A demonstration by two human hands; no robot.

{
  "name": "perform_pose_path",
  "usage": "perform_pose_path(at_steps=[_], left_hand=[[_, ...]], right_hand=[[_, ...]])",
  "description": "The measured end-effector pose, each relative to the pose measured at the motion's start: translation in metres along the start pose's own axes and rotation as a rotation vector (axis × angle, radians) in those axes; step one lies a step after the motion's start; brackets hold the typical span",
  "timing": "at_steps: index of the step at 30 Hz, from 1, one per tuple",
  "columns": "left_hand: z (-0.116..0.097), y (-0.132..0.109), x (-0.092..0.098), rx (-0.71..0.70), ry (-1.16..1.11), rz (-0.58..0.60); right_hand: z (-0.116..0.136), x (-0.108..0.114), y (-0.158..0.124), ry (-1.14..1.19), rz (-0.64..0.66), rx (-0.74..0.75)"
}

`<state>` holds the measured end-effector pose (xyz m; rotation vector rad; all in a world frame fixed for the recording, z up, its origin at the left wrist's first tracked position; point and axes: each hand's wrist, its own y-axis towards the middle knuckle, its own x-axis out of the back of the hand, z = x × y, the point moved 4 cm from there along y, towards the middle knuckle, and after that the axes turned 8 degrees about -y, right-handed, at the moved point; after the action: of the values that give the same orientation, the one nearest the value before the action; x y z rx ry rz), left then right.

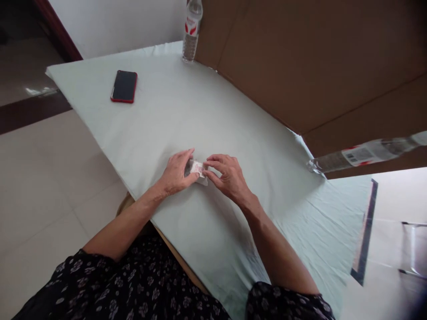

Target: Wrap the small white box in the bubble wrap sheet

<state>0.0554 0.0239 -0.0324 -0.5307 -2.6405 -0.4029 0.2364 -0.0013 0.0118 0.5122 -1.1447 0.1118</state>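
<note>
Low over the pale green cloth, both hands meet at a small white packet [199,169] with red print, which seems to have a clear plastic wrapper around it. My left hand [178,171] grips it from the left, its thumb on the near side and its fingers behind. From the right, my right hand [228,173] pinches the packet's right edge between thumb and fingertips. What lies inside the packet cannot be made out.
A dark phone or tablet [124,86] in a red case lies at the table's [160,106] far left. Two water bottles, one at the back [191,35] and one at the right [363,153], stand against a large brown cardboard panel [300,58].
</note>
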Motion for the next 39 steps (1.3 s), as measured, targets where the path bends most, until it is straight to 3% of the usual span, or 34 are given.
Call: perform_pose_path(at_steps=[8, 13, 17, 21, 27, 32, 36, 39], left_hand=[[0.001, 0.001, -0.005, -0.013, 0.017, 0.005], [-0.007, 0.0, -0.006, -0.053, -0.1, 0.016], [-0.007, -0.001, -0.008, -0.08, -0.178, -0.004], [-0.006, -0.001, -0.009, -0.108, -0.255, 0.052], [0.0, 0.0, -0.012, 0.034, -0.513, 0.15], [-0.002, 0.003, -0.011, 0.034, -0.821, 0.109], [-0.001, 0.004, -0.01, 0.184, -0.904, 0.132], [0.004, 0.005, -0.01, 0.278, -0.973, 0.085]], right_hand=[[0.013, -0.006, 0.013, -0.243, -0.025, 0.175], [0.01, -0.005, 0.015, -0.063, -0.108, 0.006], [0.008, 0.004, 0.019, 0.099, -0.099, -0.13], [0.006, 0.017, 0.025, 0.278, -0.128, -0.298], [-0.009, 0.022, 0.04, 0.468, -0.179, -0.417], [-0.033, 0.014, 0.054, 0.573, -0.189, -0.468], [-0.048, 0.004, 0.069, 0.605, -0.166, -0.472], [-0.052, 0.009, 0.07, 0.547, -0.227, -0.487]])
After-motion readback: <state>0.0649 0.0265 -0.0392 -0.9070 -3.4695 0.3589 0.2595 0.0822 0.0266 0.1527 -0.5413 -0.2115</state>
